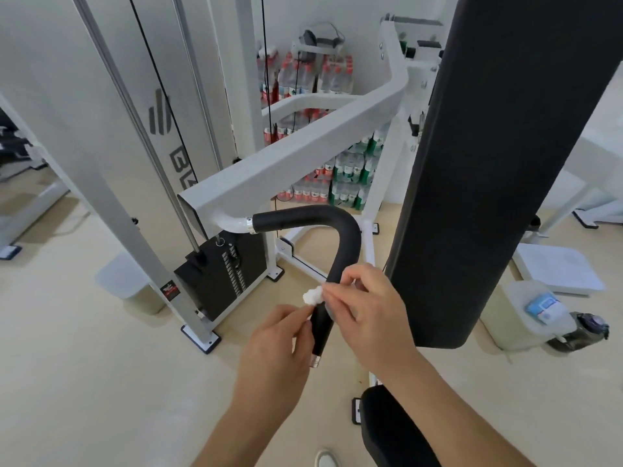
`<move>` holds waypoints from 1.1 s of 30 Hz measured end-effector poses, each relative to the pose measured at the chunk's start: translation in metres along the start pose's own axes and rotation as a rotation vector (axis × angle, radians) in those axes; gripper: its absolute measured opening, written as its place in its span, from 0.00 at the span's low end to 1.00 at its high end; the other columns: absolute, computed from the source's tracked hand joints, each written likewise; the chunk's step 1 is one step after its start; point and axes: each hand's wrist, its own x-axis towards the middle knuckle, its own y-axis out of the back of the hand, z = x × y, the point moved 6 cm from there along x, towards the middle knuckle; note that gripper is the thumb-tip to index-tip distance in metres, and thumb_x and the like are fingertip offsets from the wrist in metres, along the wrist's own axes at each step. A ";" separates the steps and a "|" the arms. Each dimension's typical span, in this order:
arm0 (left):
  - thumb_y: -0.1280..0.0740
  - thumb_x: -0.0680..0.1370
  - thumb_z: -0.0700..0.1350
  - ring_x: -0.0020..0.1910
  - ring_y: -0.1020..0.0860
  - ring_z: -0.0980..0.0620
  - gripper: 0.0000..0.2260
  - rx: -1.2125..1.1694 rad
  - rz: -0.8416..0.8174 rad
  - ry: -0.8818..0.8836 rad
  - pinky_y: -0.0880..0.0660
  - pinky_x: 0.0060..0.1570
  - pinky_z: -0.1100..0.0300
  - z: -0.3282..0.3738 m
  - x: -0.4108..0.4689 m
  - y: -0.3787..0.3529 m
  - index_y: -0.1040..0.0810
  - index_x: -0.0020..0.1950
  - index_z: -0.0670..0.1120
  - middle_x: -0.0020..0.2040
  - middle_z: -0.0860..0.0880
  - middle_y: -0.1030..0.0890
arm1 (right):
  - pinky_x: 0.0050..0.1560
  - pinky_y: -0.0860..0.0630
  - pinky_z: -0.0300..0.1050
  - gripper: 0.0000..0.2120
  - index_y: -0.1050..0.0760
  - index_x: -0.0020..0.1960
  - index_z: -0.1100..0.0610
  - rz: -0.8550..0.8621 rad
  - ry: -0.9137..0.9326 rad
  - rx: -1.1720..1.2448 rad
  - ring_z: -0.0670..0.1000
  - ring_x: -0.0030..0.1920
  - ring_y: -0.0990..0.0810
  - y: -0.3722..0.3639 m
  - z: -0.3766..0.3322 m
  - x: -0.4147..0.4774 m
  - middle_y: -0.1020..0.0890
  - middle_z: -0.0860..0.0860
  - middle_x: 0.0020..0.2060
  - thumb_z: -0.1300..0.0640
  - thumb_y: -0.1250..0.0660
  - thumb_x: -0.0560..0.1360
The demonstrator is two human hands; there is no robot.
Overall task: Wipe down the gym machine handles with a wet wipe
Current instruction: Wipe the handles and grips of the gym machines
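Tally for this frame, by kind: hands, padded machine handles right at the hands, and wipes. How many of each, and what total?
hands: 2 (left hand, right hand)
black foam-covered bent handle: 1
crumpled white wet wipe: 1
Total: 4

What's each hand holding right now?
Left hand: fingers pinch the wipe.
Right hand: fingers pinch the same wipe, beside the handle.

Bright, even light; soft focus, edges bowed.
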 end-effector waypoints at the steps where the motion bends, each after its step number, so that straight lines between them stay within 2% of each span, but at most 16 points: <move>1: 0.36 0.78 0.44 0.43 0.25 0.62 0.12 -0.003 0.000 0.010 0.26 0.39 0.66 0.002 0.000 0.001 0.21 0.59 0.55 0.48 0.62 0.24 | 0.37 0.26 0.40 0.10 0.17 0.47 0.58 0.033 -0.033 0.036 0.46 0.39 0.28 0.002 0.004 0.006 0.25 0.50 0.41 0.55 0.36 0.76; 4: 0.33 0.76 0.48 0.46 0.27 0.66 0.17 -0.011 0.013 0.052 0.29 0.40 0.73 0.003 -0.001 0.001 0.27 0.64 0.59 0.47 0.64 0.25 | 0.37 0.23 0.40 0.10 0.18 0.50 0.58 -0.011 -0.040 0.137 0.45 0.38 0.24 -0.003 -0.006 -0.003 0.22 0.49 0.40 0.56 0.37 0.76; 7: 0.33 0.76 0.45 0.47 0.27 0.66 0.17 -0.030 0.020 0.033 0.30 0.40 0.73 0.005 0.000 0.003 0.25 0.63 0.59 0.44 0.66 0.25 | 0.37 0.23 0.37 0.09 0.18 0.51 0.55 -0.127 -0.031 0.236 0.44 0.37 0.24 -0.011 -0.013 -0.018 0.24 0.47 0.41 0.55 0.36 0.77; 10: 0.35 0.78 0.45 0.43 0.24 0.59 0.12 -0.035 0.024 0.010 0.27 0.38 0.64 0.006 0.008 0.002 0.20 0.59 0.57 0.44 0.61 0.22 | 0.39 0.25 0.33 0.06 0.17 0.49 0.52 -0.045 -0.176 0.265 0.45 0.40 0.25 -0.007 0.011 -0.002 0.27 0.45 0.41 0.58 0.31 0.75; 12: 0.35 0.78 0.46 0.41 0.24 0.57 0.10 -0.032 0.039 -0.002 0.26 0.41 0.60 0.009 0.017 -0.001 0.19 0.57 0.56 0.45 0.59 0.21 | 0.40 0.26 0.32 0.06 0.16 0.48 0.52 0.012 -0.253 0.279 0.45 0.41 0.24 -0.002 0.022 0.006 0.27 0.44 0.42 0.59 0.29 0.73; 17: 0.34 0.78 0.50 0.44 0.23 0.57 0.08 0.027 0.138 -0.016 0.29 0.42 0.66 0.015 0.037 -0.010 0.16 0.51 0.52 0.44 0.56 0.19 | 0.43 0.26 0.30 0.11 0.18 0.56 0.56 0.115 -0.177 0.191 0.41 0.42 0.24 0.003 0.004 -0.018 0.24 0.47 0.44 0.62 0.30 0.74; 20: 0.35 0.78 0.51 0.41 0.22 0.56 0.09 0.000 0.145 -0.009 0.27 0.41 0.62 0.021 0.049 -0.012 0.16 0.47 0.52 0.43 0.55 0.18 | 0.44 0.24 0.34 0.09 0.18 0.55 0.57 0.148 -0.148 0.209 0.43 0.44 0.22 0.003 0.009 -0.015 0.21 0.46 0.45 0.60 0.30 0.75; 23: 0.40 0.78 0.53 0.38 0.23 0.52 0.15 0.060 0.095 0.006 0.26 0.39 0.55 0.026 0.066 -0.017 0.17 0.42 0.49 0.39 0.52 0.19 | 0.44 0.23 0.37 0.06 0.16 0.49 0.53 0.183 -0.388 0.470 0.47 0.44 0.19 0.002 0.040 0.007 0.18 0.47 0.43 0.60 0.28 0.73; 27: 0.42 0.77 0.56 0.34 0.25 0.54 0.16 0.206 0.183 -0.058 0.28 0.30 0.59 0.026 0.046 -0.008 0.17 0.41 0.51 0.35 0.55 0.22 | 0.42 0.24 0.35 0.09 0.16 0.44 0.52 0.155 -0.624 0.780 0.46 0.41 0.19 -0.007 0.043 -0.002 0.18 0.51 0.42 0.65 0.29 0.72; 30: 0.42 0.78 0.54 0.36 0.26 0.53 0.16 0.273 0.225 -0.112 0.35 0.34 0.65 0.032 0.030 -0.009 0.17 0.45 0.49 0.38 0.54 0.21 | 0.43 0.23 0.36 0.11 0.16 0.41 0.49 0.148 -0.673 0.809 0.47 0.41 0.18 -0.008 0.041 -0.011 0.17 0.49 0.41 0.66 0.28 0.71; 33: 0.44 0.79 0.53 0.37 0.26 0.51 0.17 0.370 0.248 -0.148 0.34 0.36 0.63 0.045 0.048 -0.016 0.18 0.46 0.47 0.38 0.53 0.21 | 0.45 0.21 0.37 0.11 0.16 0.42 0.51 0.226 -0.684 0.753 0.46 0.43 0.18 -0.002 0.057 0.012 0.16 0.47 0.41 0.66 0.28 0.71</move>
